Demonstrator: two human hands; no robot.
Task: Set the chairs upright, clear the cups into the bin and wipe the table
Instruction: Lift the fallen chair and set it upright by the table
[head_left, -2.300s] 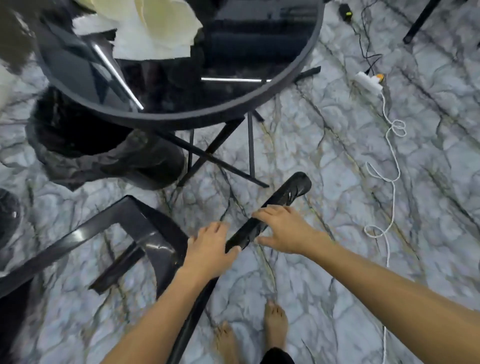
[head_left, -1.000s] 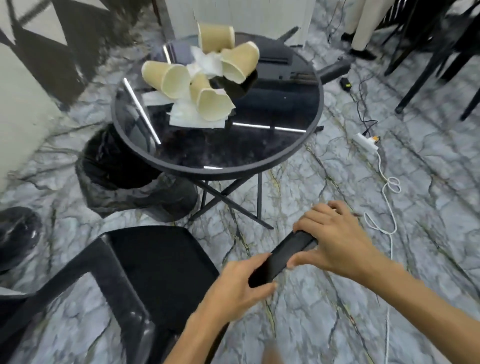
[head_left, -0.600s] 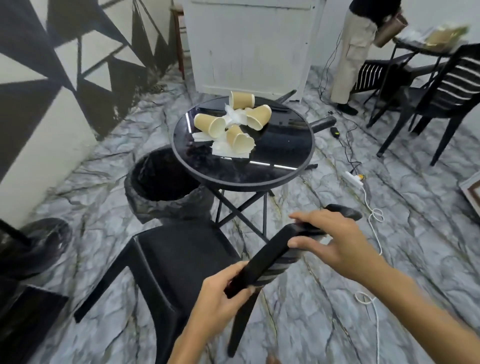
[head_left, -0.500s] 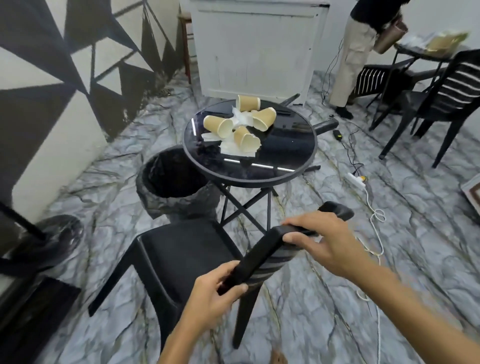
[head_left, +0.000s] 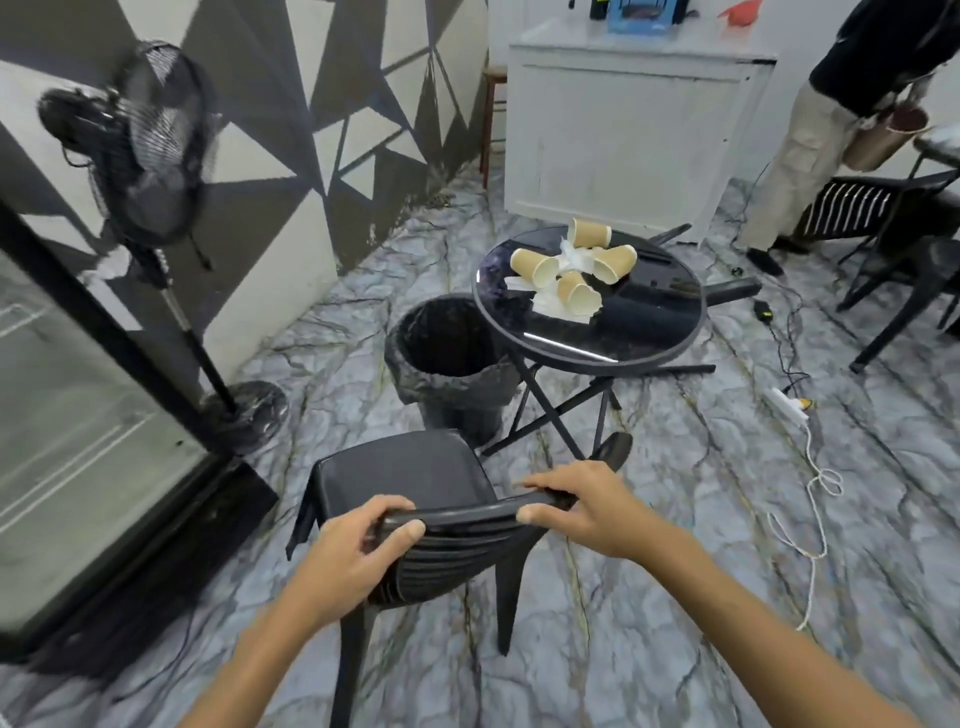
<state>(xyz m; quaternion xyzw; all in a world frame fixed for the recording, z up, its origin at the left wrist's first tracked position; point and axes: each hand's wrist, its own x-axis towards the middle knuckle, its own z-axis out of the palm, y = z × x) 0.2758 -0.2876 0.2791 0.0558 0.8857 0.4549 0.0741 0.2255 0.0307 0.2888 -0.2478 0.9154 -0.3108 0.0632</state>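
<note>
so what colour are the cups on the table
Tan paper cups with pale insides, on the black table; head view.

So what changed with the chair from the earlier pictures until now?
The chair was raised from lying on the floor to upright on its legs. Both hands, left hand and right hand, kept their grip on the backrest all through. The four cups stayed tipped over on the table, and the bin stayed beside it.
</note>
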